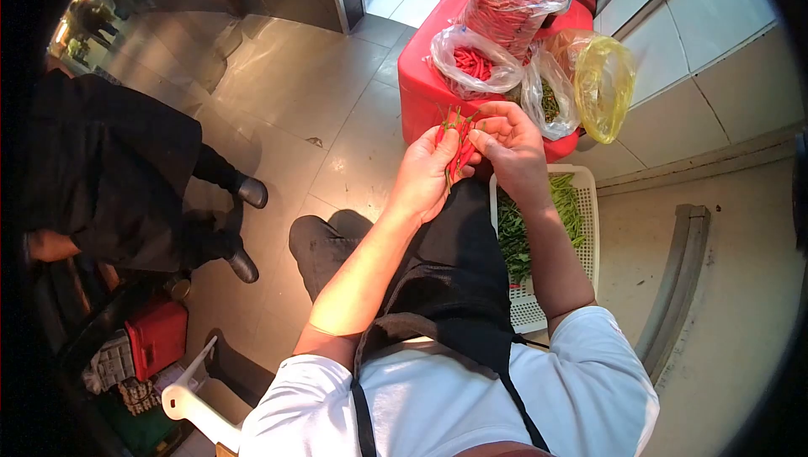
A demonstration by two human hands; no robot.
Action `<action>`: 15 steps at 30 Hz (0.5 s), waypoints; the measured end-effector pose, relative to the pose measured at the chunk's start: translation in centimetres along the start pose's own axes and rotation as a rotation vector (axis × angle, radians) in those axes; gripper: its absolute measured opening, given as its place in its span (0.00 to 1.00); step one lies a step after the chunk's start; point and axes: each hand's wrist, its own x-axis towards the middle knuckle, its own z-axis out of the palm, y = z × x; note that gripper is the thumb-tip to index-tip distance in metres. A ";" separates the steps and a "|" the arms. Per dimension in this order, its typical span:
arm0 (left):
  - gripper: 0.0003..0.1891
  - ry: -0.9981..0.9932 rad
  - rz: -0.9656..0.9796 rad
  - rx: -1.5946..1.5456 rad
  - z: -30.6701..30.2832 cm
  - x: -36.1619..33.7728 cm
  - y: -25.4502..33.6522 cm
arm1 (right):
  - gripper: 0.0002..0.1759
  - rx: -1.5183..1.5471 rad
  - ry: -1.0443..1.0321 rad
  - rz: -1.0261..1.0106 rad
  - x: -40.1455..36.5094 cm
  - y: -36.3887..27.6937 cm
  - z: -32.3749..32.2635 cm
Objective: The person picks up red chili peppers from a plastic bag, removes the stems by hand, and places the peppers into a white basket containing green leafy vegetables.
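Note:
Several red chilies with green stems [456, 150] are bunched in my left hand [426, 172], its fingers wrapped round them. My right hand [510, 147] is closed at the stem side of the bunch, thumb and forefinger pinched together; whatever sits between those fingertips is too small to make out. Just beyond my hands, on a red stool [414, 78], stand an open clear bag of red chilies [473, 64], a taller clear bag of red chilies [509, 11], a bag with green bits [550, 102] and a yellow bag [608, 91].
A white basket [589, 230] of green chilies [566, 204] lies beside my right forearm. At the left stands another person in black [126, 162]. A red box [157, 339] and a white chair part [198, 406] are at the lower left. Tiled wall runs along the right.

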 end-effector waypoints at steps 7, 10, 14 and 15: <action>0.14 0.029 0.027 -0.104 -0.1 0.3 0.2 | 0.16 -0.874 -0.145 -0.612 0.0 -1.5 0.0; 0.13 0.019 0.026 -0.139 -0.2 0.4 0.0 | 0.18 -0.915 -0.230 -0.555 0.2 -1.6 -0.1; 0.14 0.050 -0.027 -0.107 -0.4 0.1 0.3 | 0.18 -0.863 -0.152 -0.561 1.1 -2.9 0.2; 0.14 0.060 -0.023 -0.084 -0.5 0.0 0.3 | 0.17 -0.778 -0.113 -0.435 1.1 -2.9 0.1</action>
